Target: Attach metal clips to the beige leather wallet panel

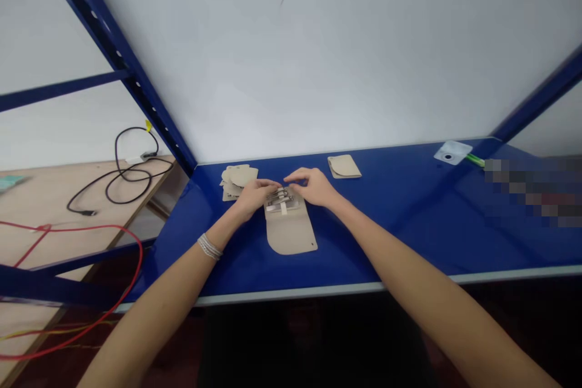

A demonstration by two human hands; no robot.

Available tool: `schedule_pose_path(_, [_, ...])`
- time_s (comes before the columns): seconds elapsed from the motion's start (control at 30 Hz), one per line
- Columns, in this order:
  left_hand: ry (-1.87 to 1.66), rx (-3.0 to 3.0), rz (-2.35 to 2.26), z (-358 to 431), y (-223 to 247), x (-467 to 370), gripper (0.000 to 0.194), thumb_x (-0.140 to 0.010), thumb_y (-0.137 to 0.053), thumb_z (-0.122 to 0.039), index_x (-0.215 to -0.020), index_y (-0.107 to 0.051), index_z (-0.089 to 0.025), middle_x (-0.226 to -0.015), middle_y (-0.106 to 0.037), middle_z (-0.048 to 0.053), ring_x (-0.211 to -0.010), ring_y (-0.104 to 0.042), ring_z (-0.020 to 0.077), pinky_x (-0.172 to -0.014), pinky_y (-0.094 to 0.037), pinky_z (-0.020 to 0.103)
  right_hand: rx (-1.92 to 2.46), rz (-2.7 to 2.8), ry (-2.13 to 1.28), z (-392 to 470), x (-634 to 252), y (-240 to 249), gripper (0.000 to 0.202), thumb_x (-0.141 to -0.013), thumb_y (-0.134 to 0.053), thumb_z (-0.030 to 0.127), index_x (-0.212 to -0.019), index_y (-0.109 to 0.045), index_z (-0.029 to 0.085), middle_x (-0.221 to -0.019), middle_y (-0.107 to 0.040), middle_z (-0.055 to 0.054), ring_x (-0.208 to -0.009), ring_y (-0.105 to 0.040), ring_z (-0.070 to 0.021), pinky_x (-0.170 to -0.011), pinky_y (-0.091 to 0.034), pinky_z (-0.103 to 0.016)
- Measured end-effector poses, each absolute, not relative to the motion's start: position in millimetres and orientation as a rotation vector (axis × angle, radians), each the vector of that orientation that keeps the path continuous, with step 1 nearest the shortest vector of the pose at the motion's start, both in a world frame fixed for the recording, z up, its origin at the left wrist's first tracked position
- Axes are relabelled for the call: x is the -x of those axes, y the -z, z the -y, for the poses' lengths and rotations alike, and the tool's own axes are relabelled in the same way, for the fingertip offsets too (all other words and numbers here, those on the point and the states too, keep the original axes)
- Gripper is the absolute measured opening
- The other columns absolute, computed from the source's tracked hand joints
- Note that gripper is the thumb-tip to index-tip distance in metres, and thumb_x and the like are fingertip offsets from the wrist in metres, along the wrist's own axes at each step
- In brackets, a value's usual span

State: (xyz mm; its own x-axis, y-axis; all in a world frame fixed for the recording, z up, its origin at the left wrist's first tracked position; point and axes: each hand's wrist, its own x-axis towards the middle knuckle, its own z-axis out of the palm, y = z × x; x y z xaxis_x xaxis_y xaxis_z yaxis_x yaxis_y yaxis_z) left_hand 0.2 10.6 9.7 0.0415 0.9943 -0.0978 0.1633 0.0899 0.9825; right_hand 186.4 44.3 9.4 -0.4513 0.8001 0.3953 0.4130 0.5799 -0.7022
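Note:
An opened beige manicure case [293,233] lies on the blue table, its rounded flap with a small snap folded out toward me. In its upper part small metal manicure tools [279,199] sit under a light strap. My left hand [255,197] is closed on the case's upper left edge, fingertips at the tools. Over the upper right corner my right hand [314,187] is curved, thumb and fingers a little apart; I see nothing between them. A stack of beige cases [240,177] lies left of my left hand. One closed beige case [344,166] rests farther right.
On the blue table [409,224], a pale packet [453,152] and a green item [475,160] lie at the far right, beside a blurred-out patch. Blue rack posts [136,82] frame the left. A wooden table [40,200] there carries a black cable [122,176] and a red cable [91,227].

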Motion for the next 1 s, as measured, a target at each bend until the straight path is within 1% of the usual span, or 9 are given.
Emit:
schedule_pose_path(0.1, [-1.126, -1.091, -1.311, -15.5, -9.4, 6.1, 0.018, -0.065, -0.065, -0.022, -0.079, -0.07, -0.011, -0.071, -0.068, 0.006, -0.067, -0.059, 0.016, -0.065, -0.046, 0.027, 0.899, 2.216, -0.689, -50.2, -198.1, -13.8, 0.05, -0.07, -0.058, 0.008, -0.117, -0.062, 0.024, -0.106, -0.064, -0.005, -0.087, -0.058, -0.0157, -0.076, -0.048, -0.03])
schedule_pose_path(0.2, [-1.195, -0.959, -1.3, -19.1, -12.4, 11.8, 0.017, -0.064, -0.064, -0.019, -0.077, -0.069, -0.009, -0.072, -0.068, 0.006, -0.068, -0.061, 0.0176, -0.063, -0.047, 0.028, 0.895, 2.267, -0.882, -53.2, -206.8, -14.6, 0.075, -0.068, -0.066, 0.015, -0.137, -0.04, 0.026, -0.121, -0.054, -0.01, -0.092, -0.058, -0.0179, -0.075, -0.05, -0.032])
schedule_pose_path(0.3, [-1.254, -0.909, -1.299, -21.8, -15.0, 14.7, 0.016, -0.064, -0.063, -0.017, -0.077, -0.068, -0.009, -0.072, -0.067, 0.007, -0.067, -0.061, 0.0166, -0.062, -0.048, 0.027, 0.851, 2.253, -1.105, -51.9, -207.2, -13.6, 0.101, -0.061, -0.075, 0.023, -0.145, -0.019, 0.028, -0.133, -0.044, -0.014, -0.096, -0.058, -0.0205, -0.078, -0.051, -0.036])
schedule_pose_path(0.37, [-1.3, -0.892, -1.297, -22.3, -15.4, 14.6, 0.014, -0.065, -0.062, -0.017, -0.077, -0.067, -0.009, -0.072, -0.066, 0.006, -0.066, -0.061, 0.0147, -0.061, -0.048, 0.026, 0.765, 2.21, -1.26, -48.8, -202.5, -13.0, 0.111, -0.058, -0.078, 0.025, -0.147, -0.012, 0.027, -0.133, -0.045, -0.014, -0.097, -0.059, -0.0204, -0.083, -0.05, -0.037])
schedule_pose_path(0.47, [-1.303, -0.905, -1.279, -20.0, -15.4, 11.2, 0.013, -0.066, -0.062, -0.016, -0.078, -0.066, -0.011, -0.072, -0.065, 0.004, -0.065, -0.06, 0.0131, -0.06, -0.048, 0.024, 0.784, 2.045, -1.312, -43.7, -192.3, -10.7, 0.1, -0.061, -0.077, 0.033, -0.145, -0.022, 0.021, -0.121, -0.057, -0.012, -0.1, -0.059, -0.0203, -0.09, -0.047, -0.037])
schedule_pose_path(0.57, [-1.237, -0.932, -1.262, -14.7, -16.5, 5.7, 0.019, -0.064, -0.065, -0.016, -0.083, -0.064, -0.011, -0.071, -0.064, 0.004, -0.062, -0.059, 0.0133, -0.057, -0.047, 0.025, 0.988, 1.873, -1.214, -42.7, -184.8, -6.0, 0.083, -0.067, -0.072, 0.042, -0.138, -0.037, 0.017, -0.11, -0.063, -0.012, -0.093, -0.061, -0.0205, -0.082, -0.051, -0.035])
schedule_pose_path(0.67, [-1.144, -0.983, -1.277, -8.9, -18.4, 0.7, 0.03, -0.064, -0.066, -0.017, -0.093, -0.062, -0.013, -0.067, -0.062, 0.003, -0.061, -0.058, 0.0142, -0.057, -0.048, 0.027, 1.084, 1.834, -1.106, -46.1, -183.6, -1.3, 0.073, -0.066, -0.072, 0.043, -0.129, -0.049, 0.015, -0.109, -0.064, -0.012, -0.09, -0.062, -0.0205, -0.076, -0.052, -0.033])
schedule_pose_path(0.87, [-0.989, -1.187, -1.298, -2.0, -18.3, -3.4, 0.035, -0.071, -0.064, -0.044, -0.088, -0.067, -0.014, -0.075, -0.066, 0.005, -0.062, -0.058, 0.0146, -0.052, -0.044, 0.024, 1.055, 2.003, -1.033, -45.6, -185.3, -3.7, 0.051, -0.062, -0.074, 0.038, -0.107, -0.064, 0.016, -0.103, -0.067, -0.008, -0.089, -0.062, -0.0202, -0.074, -0.049, -0.029])
schedule_pose_path(1.0, [-0.986, -1.346, -1.403, -0.6, -15.6, -5.2, 0.038, -0.067, -0.068, -0.047, -0.085, -0.069, -0.014, -0.076, -0.067, 0.006, -0.066, -0.058, 0.0145, -0.055, -0.043, 0.022, 1.045, 2.051, -1.025, -38.8, -180.7, -7.5, 0.048, -0.062, -0.074, 0.04, -0.103, -0.066, 0.017, -0.098, -0.067, -0.006, -0.087, -0.062, -0.02, -0.07, -0.047, -0.027])
